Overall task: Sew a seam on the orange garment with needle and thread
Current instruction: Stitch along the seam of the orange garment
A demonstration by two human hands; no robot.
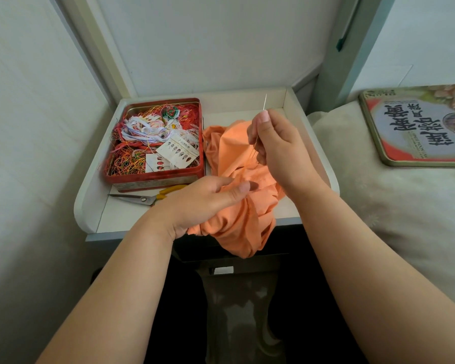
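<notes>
The right hand is raised above the orange garment, pinching one needle upright, a thread trailing to the cloth. The left hand grips the bunched garment on the white tray. One red tin holds tangled threads and cards; one pair of scissors lies beside it.

A rimmed white tabletop is taken as the landmark. On its left half an open red rectangular metal tin is set, filled with tangled multicoloured threads and white paper needle cards. Just before the tin, yellow-handled steel scissors are laid. To the tin's right, a crumpled orange cloth garment is spread, overhanging the tabletop's front edge. Well right of the tabletop, a flat printed tin lid is laid on a pale bedcover.
</notes>
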